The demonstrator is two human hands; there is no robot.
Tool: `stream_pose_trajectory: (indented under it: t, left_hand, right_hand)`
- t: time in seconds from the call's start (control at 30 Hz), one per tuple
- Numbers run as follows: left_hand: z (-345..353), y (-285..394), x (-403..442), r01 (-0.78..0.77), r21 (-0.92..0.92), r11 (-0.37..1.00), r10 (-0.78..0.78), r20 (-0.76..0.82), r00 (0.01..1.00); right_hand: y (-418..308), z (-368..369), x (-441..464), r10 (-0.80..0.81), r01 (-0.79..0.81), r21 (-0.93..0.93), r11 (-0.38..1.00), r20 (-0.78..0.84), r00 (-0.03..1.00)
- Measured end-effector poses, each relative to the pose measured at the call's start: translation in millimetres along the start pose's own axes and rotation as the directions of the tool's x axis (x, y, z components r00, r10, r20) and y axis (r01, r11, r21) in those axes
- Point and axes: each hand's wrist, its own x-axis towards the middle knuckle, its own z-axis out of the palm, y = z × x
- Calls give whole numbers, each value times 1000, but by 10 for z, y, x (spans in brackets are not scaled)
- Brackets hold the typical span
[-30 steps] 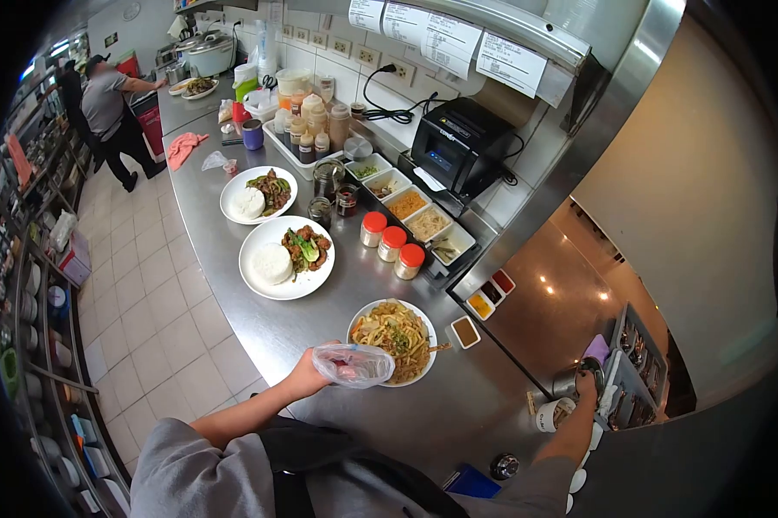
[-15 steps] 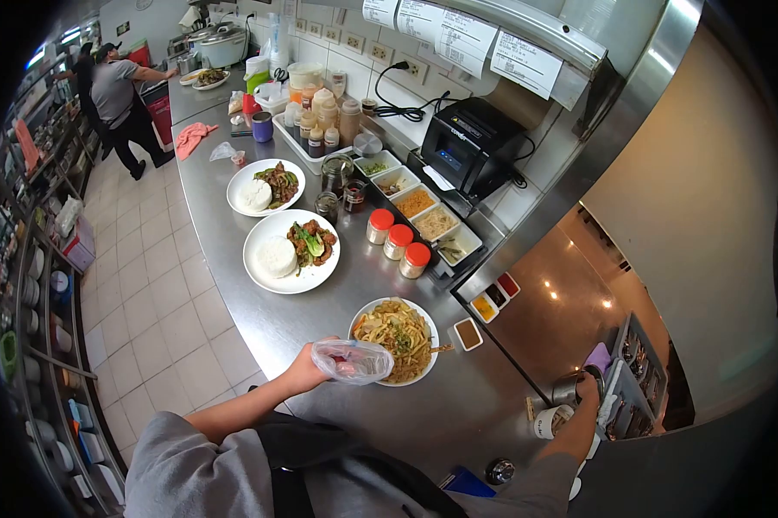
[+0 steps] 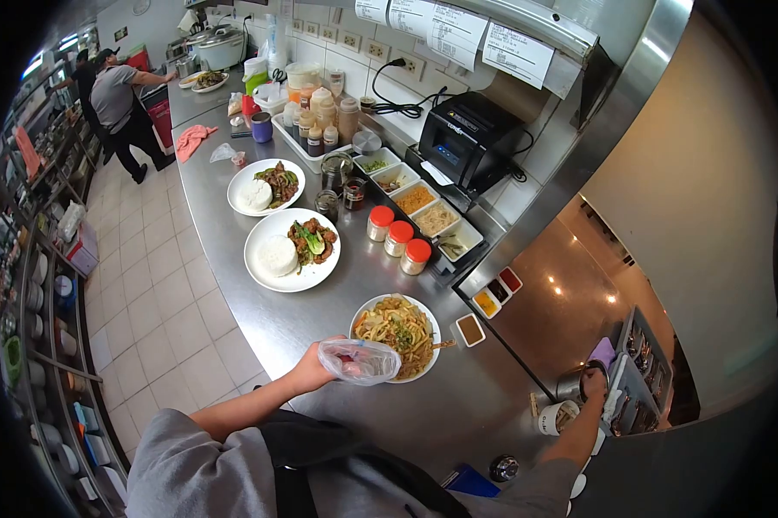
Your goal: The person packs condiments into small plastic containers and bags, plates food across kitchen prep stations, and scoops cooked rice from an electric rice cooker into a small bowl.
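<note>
My left hand is closed around a clear plastic bag, with its fingers partly seen through the film. The bag's open mouth hangs over the near-left rim of a white plate of noodles topped with vegetables. Far to the right, my right hand reaches to a round metal container; its fingers are hidden at the rim, so their grip cannot be made out. Beside that wrist stands a white tub with pale items in it. A small dish of brown sauce sits just right of the noodles.
Two plates with rice mounds stand farther up the steel counter. Red-lidded jars, topping trays, squeeze bottles and a black printer line the wall side. A co-worker stands at the far left.
The view has shifted slightly. My left hand keeps the bag beside the noodles, and my right hand stays at the metal container with little visible movement.
</note>
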Motion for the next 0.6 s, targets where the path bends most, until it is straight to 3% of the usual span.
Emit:
stream_pose_trajectory:
  t: [0.03, 0.13, 0.2, 0.27, 0.33, 0.37, 0.43, 0.5, 0.53, 0.6]
  left_hand:
    - [-13, -16, 0, 1, -12, 1000, -1, -3, 1000]
    - [-31, -74, -6, -34, -51, 998, 33, -3, 999]
    - [-38, -57, 21, -68, -74, 995, 68, 1, 998]
    - [4, -13, 20, -121, -172, 978, 120, -18, 993]
    - [3, -51, -1, -96, -176, 980, 107, 52, 993]
    - [11, -6, -2, -107, -193, 975, 126, 91, 988]
    - [14, 29, -52, -104, -207, 973, 136, 144, 980]
    - [-40, 21, -138, -180, -230, 956, 223, 178, 959]
    - [-107, 38, -208, -176, -224, 959, 219, 186, 958]
    - [-277, 83, -323, -247, -40, 968, 250, 145, 957]
  right_hand:
    - [-52, -95, -77, 21, -23, -8, 1000, -169, 985]
    - [-370, -640, -161, 62, -49, 59, 997, -249, 966]
    - [-1346, -1499, -719, -127, 165, 395, 904, -121, 985]
    - [-2324, -1965, -1321, -331, 241, 740, 628, -26, 943]
    - [-3357, -2239, -2021, -601, 397, 822, 409, -85, 795]
    - [-3760, -2411, -2298, -741, 591, 643, 486, -54, 669]
    - [-4405, -2396, -2715, -902, 813, 430, 392, 6, 432]
    - [-4826, -2137, -2970, -971, 904, 365, 223, 5, 237]
    - [-4973, -2017, -3038, -969, 901, 368, 228, 0, 245]
    - [-5237, -1857, -3148, -999, 892, 452, 24, 38, 8]
